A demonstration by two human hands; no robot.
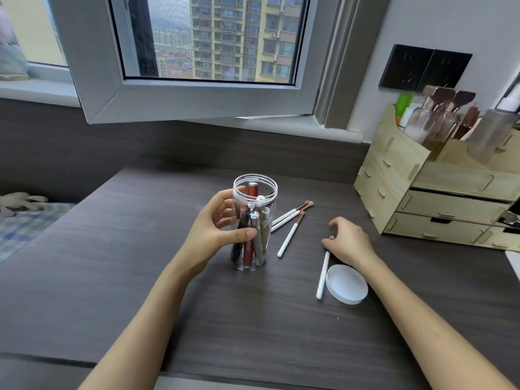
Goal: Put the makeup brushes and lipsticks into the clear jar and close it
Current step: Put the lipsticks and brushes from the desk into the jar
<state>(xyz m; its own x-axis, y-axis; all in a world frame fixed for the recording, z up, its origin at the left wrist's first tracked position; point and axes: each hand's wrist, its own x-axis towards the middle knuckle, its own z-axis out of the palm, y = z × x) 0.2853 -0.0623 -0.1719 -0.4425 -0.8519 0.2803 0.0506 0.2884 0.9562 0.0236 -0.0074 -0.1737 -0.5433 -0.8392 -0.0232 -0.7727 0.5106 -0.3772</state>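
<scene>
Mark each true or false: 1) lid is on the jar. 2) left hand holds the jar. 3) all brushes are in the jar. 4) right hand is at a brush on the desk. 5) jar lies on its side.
1) False. The lid lies on the desk, and the jar is open.
2) True. The left hand grips the jar.
3) False. Four brushes lie on the desk, three beside the jar.
4) True. The right hand touches the fourth brush.
5) False. It stands upright.
</scene>
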